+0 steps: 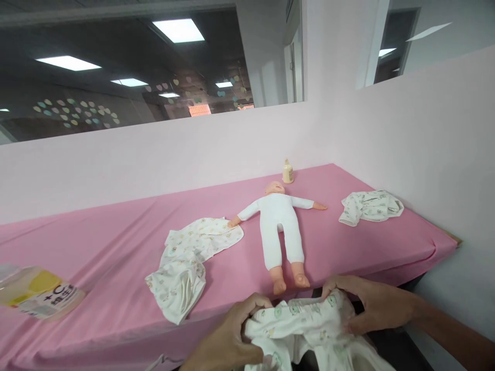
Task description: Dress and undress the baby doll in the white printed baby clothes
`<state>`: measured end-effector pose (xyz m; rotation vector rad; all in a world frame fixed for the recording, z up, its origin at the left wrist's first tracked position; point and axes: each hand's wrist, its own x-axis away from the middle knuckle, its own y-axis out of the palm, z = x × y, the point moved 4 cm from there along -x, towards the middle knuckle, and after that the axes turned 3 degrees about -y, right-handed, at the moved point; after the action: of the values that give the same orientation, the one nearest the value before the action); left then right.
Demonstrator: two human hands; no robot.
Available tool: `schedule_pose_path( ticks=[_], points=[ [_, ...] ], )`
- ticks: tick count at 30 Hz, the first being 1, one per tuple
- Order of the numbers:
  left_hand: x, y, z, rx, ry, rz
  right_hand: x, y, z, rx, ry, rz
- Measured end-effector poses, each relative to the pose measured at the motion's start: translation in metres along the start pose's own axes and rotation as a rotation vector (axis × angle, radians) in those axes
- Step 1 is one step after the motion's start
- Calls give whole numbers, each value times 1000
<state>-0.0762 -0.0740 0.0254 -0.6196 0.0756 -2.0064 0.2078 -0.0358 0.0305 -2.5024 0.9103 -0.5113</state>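
Note:
Both my hands grip a white printed baby garment (pixel 305 330) at the bottom of the view, just below the table's front edge. My left hand (pixel 232 340) is closed on its left side, and my right hand (pixel 371 304) is closed on its right side, stretching the elastic opening between them. Just beyond the garment lies a baby doll (pixel 279 221) in a white bodysuit, on its back with arms spread and feet toward me, on the pink-covered table (pixel 116 242).
A crumpled printed cloth (pixel 189 257) lies left of the doll. Another printed garment (pixel 369 206) sits at the right end. A small cream bottle (pixel 287 171) stands behind the doll's head. A plastic packet (pixel 36 296) lies far left. Pink walls enclose the table.

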Motion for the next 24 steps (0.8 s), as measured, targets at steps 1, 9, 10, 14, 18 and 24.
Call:
schedule_pose_path(
  ticks=[1,9,10,14,18,24],
  points=[
    [6,-3,4,0,-1,-32,4,-2,-3,22,-18,-9],
    [39,-12,64,-396,188,132,19,-15,-56,143,-229,23],
    [42,-11,70,-408,224,138,19,-15,-63,157,-243,25],
    [52,-11,90,-472,362,234,20,-19,-82,203,-266,45],
    [63,-10,111,-519,520,215,20,-28,-88,234,-251,16],
    [70,-8,129,-530,602,197,23,-34,-96,279,-299,-93]
  ],
)
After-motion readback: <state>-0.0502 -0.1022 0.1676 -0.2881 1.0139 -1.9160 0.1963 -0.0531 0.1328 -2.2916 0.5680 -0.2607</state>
